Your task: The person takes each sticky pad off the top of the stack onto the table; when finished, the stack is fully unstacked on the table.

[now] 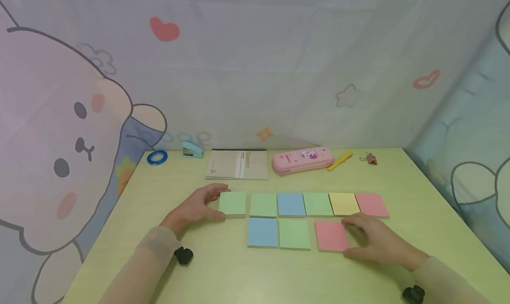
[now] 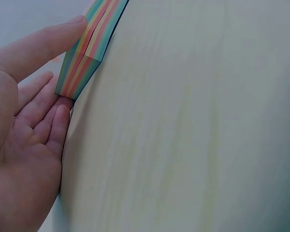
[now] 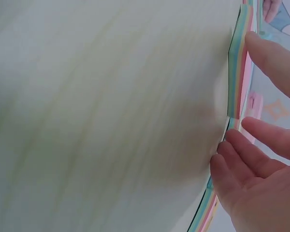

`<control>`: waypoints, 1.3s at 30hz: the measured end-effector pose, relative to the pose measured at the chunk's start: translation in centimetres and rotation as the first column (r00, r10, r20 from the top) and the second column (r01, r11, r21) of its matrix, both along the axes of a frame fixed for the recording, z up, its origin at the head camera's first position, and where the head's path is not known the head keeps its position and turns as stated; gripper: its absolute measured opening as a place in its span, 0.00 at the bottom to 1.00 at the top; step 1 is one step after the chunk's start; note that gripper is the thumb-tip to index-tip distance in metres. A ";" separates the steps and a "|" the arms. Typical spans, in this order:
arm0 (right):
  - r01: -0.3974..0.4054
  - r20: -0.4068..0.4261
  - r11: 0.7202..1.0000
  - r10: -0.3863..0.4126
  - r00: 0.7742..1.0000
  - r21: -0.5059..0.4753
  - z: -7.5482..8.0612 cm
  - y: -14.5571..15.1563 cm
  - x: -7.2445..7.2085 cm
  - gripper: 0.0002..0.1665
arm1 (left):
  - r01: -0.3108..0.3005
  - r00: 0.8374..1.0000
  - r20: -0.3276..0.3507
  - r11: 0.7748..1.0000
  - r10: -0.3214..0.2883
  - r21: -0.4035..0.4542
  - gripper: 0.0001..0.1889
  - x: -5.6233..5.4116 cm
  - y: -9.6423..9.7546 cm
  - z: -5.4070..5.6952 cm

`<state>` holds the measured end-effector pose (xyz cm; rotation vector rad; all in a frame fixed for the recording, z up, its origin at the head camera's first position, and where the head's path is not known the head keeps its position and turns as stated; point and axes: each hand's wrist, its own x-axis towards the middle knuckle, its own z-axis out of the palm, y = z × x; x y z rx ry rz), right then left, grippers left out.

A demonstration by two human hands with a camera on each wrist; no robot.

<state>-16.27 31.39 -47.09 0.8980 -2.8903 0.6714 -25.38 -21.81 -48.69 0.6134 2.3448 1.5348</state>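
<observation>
My left hand (image 1: 195, 208) holds the light green sticky-note pad (image 1: 233, 204) at the left end of the back row, thumb at its near corner and fingers round the far one. In the left wrist view, the striped edges of sticky-note pads (image 2: 79, 72) show beside the thumb. My right hand (image 1: 378, 241) pinches a pink sticky-note pad (image 1: 331, 236) at the right of the front row, with thumb and index finger at its right corners. A blue pad (image 1: 262, 232) and a green pad (image 1: 294, 234) lie to its left, a small gap apart from it.
The back row continues with a green pad (image 1: 263, 205), a blue pad (image 1: 291, 205), another green, a yellow pad (image 1: 344, 204) and a pink pad (image 1: 372, 205). Behind stand blue tape (image 1: 157, 152), a stapler (image 1: 192, 150), a notebook (image 1: 227, 166), a pencil case (image 1: 303, 160), a yellow pen (image 1: 340, 161) and a binder clip (image 1: 371, 158).
</observation>
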 end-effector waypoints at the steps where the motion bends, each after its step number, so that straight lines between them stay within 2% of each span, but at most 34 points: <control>1: 0.006 0.007 1.000 -0.006 1.000 0.001 0.0 0.1 0.1 0.45 | -0.002 1.000 0.002 1.000 0.002 -0.003 0.47 0.1 0.0 0.0; 17: 0.000 -0.035 1.000 0.000 0.999 -0.001 -0.1 -0.5 -0.3 0.41 | -0.005 1.000 -0.011 1.000 0.005 0.006 0.46 0.0 0.1 0.1; 27: 0.008 0.021 1.000 -0.008 1.000 0.010 -0.2 -1.0 -0.7 0.42 | -0.004 1.000 0.004 1.000 0.004 0.011 0.47 0.1 0.2 0.1; 39: -0.003 0.044 1.000 0.003 0.999 0.006 -0.1 -1.0 -0.8 0.43 | -0.007 1.000 0.003 1.000 0.007 0.016 0.46 0.1 0.1 0.0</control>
